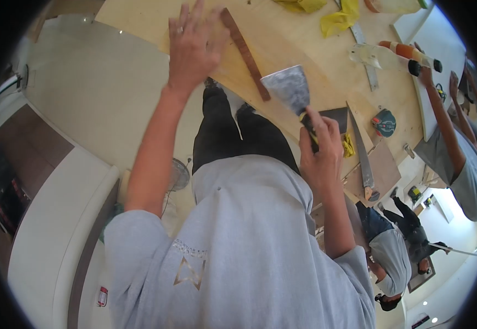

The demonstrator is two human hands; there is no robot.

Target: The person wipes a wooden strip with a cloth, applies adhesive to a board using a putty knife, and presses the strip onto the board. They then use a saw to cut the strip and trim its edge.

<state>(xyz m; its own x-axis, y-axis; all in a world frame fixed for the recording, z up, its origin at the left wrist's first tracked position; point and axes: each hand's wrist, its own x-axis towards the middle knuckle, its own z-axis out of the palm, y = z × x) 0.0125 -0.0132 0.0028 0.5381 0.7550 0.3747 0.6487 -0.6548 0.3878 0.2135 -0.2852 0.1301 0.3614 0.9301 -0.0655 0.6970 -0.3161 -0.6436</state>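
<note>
The left hand (194, 46) lies flat on a thin plywood sheet (233, 60), with its fingers spread out and a ring on one of them. The sheet rests on the big wooden workbench (315, 71), near the bench's edge closest to the person. A long brown wooden strip (245, 54) lies on the sheet, just beside the left hand. The right hand (320, 148) is closed tight around the dark handle of a putty knife (289, 88), and the wide metal blade points up over the edge of the bench, close to the end of the strip. The blade looks thin, a bit bendy and messy with dried stuff, so the handle is the safe place to hold it. The knife looks light. The plywood sheet looks stiff but thin, and likely slides easily unless it is pressed down flat. Farther along the bench lie a hand saw (363, 153), a green tape measure (384, 122), yellow cloths (340, 19) and a clear bottle with an orange part (392, 54). Another person's arm (444, 120) in a grey sleeve reaches over the far end of the bench. The floor (106, 98) below is pale and smooth, and one more person in grey bends down on it. The room is bright.
</note>
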